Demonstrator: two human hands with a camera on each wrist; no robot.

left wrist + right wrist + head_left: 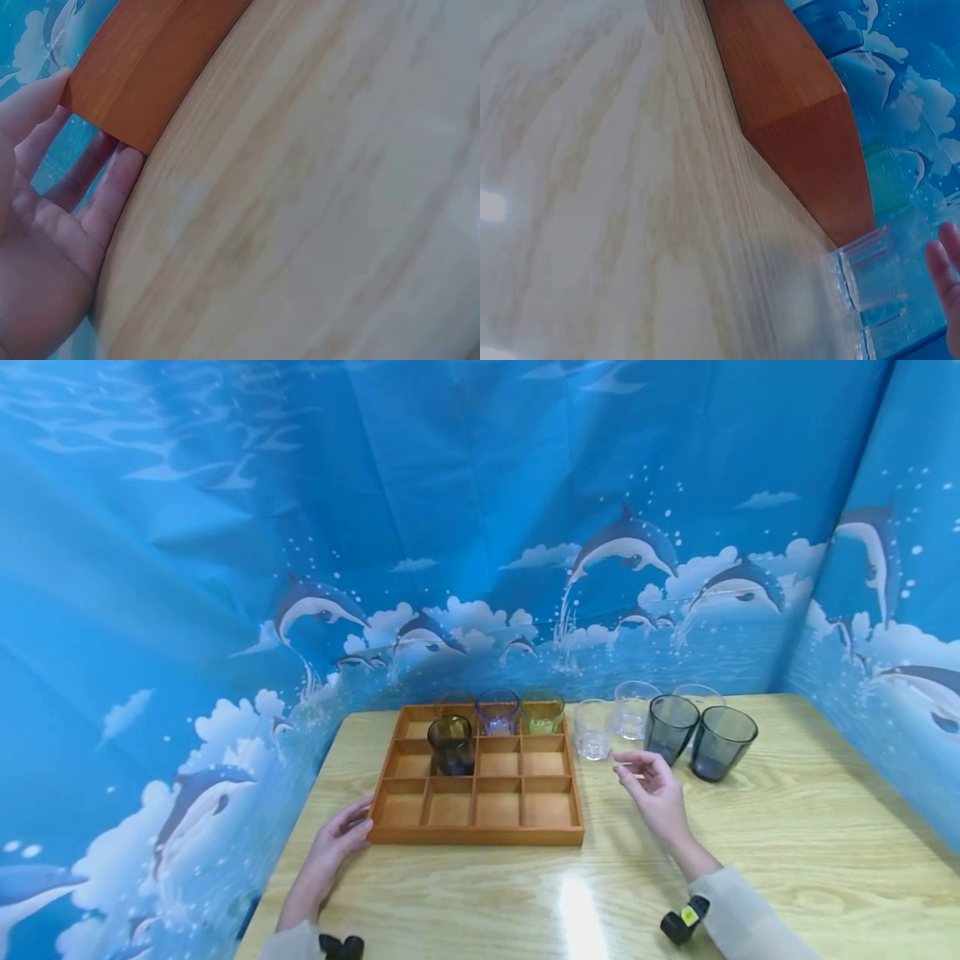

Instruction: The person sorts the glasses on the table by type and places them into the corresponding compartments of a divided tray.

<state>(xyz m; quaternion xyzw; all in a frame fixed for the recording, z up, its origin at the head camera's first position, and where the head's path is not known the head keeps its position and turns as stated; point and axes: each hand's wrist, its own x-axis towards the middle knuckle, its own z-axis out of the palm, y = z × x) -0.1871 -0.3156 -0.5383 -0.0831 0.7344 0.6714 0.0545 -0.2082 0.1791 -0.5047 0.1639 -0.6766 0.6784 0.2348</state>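
My left hand (339, 843) touches the near left corner of a wooden compartment tray (480, 836), its fingers extended against the side. The right hand (660, 797) holds nothing; its fingers bend loosely above the table, just in front of a clear glass (594, 735) and a grey glass (670, 731). In the tray, a dark brown glass (452, 747) stands in the middle row, second compartment from the left. Behind it, the back row holds an amber glass (454, 702), a blue glass (498, 714) and a green glass (543, 714).
Another grey glass (722, 743) stands at the right end of the group. Two more clear glasses, one at the back (634, 714) and one partly hidden (701, 693), stand behind. A dolphin-printed curtain (480, 527) borders the table (450, 902) behind and at the sides.
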